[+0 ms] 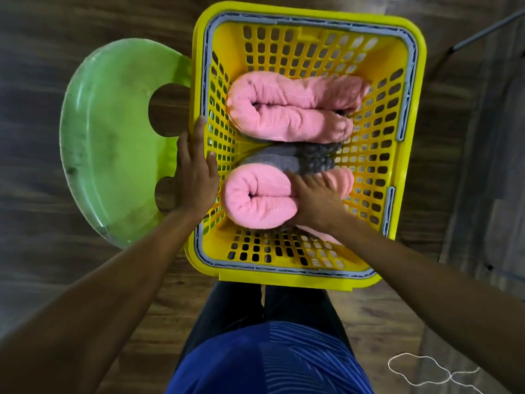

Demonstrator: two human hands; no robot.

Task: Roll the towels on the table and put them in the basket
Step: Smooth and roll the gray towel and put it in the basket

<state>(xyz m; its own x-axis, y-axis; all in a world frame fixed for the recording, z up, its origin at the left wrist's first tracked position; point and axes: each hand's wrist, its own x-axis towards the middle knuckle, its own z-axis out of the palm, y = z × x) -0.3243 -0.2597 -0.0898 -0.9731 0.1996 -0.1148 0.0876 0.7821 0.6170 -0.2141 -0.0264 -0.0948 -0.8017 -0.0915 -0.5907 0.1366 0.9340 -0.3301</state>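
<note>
Head view: the yellow perforated plastic basket sits partly over a green plastic stool. Three rolls lie inside it: a far pink rolled towel, a grey rolled towel in the middle, and a near pink rolled towel. The right hand grips the near pink rolled towel, fingers curled over its far side. The left hand rests on the basket's left rim with its fingers straight. This roll is probably being seated. The desk is out of view, so any remaining towels cannot be determined.
</note>
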